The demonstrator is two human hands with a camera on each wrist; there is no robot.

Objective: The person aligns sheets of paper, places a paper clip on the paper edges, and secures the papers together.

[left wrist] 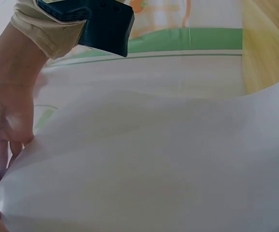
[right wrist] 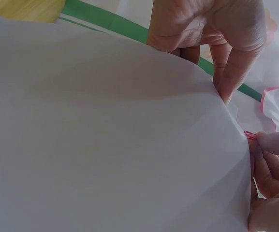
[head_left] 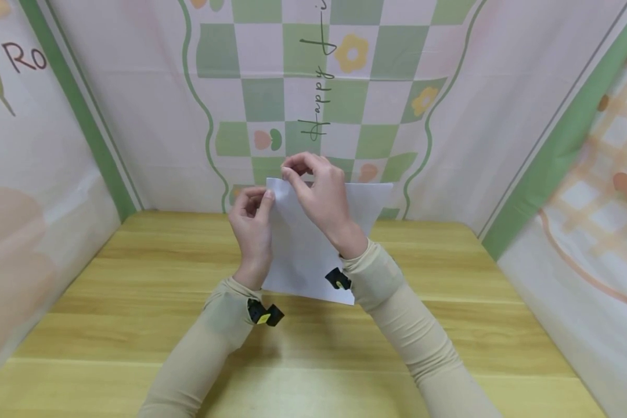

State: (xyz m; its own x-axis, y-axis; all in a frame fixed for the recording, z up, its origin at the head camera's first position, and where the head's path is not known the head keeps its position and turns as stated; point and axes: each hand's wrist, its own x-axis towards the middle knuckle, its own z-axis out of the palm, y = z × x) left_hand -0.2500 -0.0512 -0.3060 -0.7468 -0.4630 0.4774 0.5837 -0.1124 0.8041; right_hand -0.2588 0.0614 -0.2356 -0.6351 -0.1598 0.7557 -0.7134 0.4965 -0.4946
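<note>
wood-grained tabletop (head_left: 439, 348) is backed by a hanging printed cloth (head_left: 261, 52) with green and white checks. a sheet of white paper (head_left: 308, 244) is held up by its upper edge near the far side of the tabletop; whether its lower edge touches the tabletop cannot be told. at that upper edge, a small red clip (right wrist: 249, 136) is pinched between thumb and fingers by the right grip (head_left: 319, 194). the paper's upper left corner is pinched by the left grip (head_left: 253, 223), near the right one. beige sleeves (head_left: 413, 325) are worn on both arms, and a small black device (head_left: 263, 313) marked with yellow is carried at each wrist. farther out, both sides are bordered by green bands (head_left: 76, 104).
</note>
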